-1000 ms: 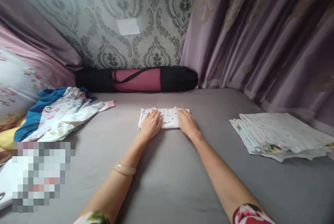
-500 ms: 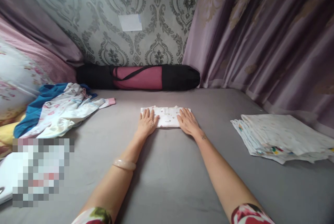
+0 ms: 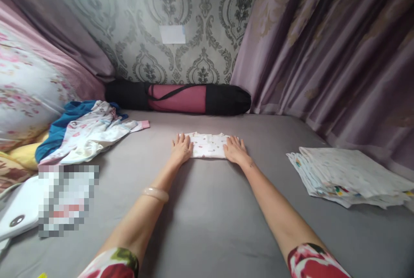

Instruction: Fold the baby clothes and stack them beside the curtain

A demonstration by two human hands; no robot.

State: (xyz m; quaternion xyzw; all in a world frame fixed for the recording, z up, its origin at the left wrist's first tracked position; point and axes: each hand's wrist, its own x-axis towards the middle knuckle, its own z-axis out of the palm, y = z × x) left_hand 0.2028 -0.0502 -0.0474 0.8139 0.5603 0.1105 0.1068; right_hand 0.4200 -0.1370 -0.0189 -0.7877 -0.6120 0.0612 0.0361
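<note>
Both flat hands, left hand (image 3: 181, 150), right hand (image 3: 235, 151), grip wide, pressing folded cloth (image 3: 208, 145) ends, seemingly bare sheet (image 3: 207, 217) around.

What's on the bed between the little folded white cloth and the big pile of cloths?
Nothing: in the head view only bare grey bedsheet lies between the small folded white printed cloth and the stack of white printed cloths.

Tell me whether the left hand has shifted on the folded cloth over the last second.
Yes. The left hand has slid outward to the left edge of the folded cloth.
</note>
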